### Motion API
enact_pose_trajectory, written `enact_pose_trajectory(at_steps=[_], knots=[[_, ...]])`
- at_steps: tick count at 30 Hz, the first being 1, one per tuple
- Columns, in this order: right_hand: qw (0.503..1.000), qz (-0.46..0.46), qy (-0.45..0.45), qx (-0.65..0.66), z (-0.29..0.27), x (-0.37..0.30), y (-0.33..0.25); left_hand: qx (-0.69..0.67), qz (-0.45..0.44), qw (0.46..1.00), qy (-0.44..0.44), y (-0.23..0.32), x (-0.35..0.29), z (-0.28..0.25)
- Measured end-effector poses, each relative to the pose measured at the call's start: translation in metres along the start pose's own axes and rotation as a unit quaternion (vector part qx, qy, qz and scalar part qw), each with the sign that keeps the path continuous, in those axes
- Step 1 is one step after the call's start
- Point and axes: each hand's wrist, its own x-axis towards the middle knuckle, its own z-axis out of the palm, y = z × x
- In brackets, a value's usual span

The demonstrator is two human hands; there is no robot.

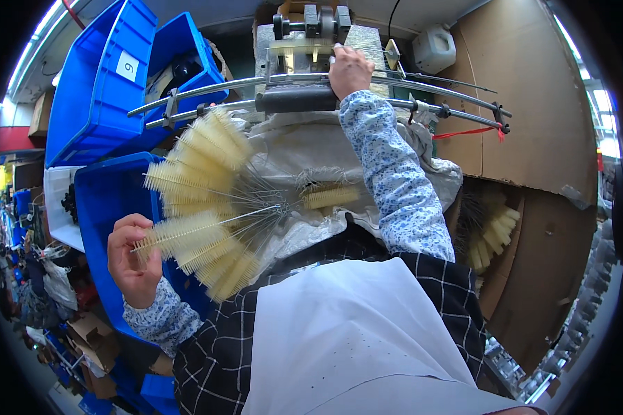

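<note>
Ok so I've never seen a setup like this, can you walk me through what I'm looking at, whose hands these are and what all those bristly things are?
This is one picture from a fisheye camera worn on a person's head, looking down, so straight edges bend. Both hands belong to that person, in flowered sleeves and a white apron. The left hand grips one cream bottle brush by its bristle end; more such brushes fan out beside it, their twisted wire stems meeting near the middle. The right hand reaches up to a small metal machine above two long curved rods. Blue plastic bins stand to the left, cardboard to the right, with more brushes below it.
</note>
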Motion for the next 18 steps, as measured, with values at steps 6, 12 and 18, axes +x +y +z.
enact_pose_trajectory(at_steps=[6, 12, 18], knots=[[1.000, 0.002, 0.004, 0.009, -0.003, 0.001, 0.033, 0.001, -0.006, 1.000, 0.024, 0.000, -0.007, -0.003], [0.999, -0.010, 0.046, -0.013, -0.012, 0.002, 0.111, 0.005, -0.014, 0.998, 0.056, -0.005, -0.010, -0.007], [0.999, 0.008, -0.003, 0.052, -0.021, 0.036, 0.189, -0.029, -0.018, 0.999, 0.033, -0.006, -0.002, -0.003]])
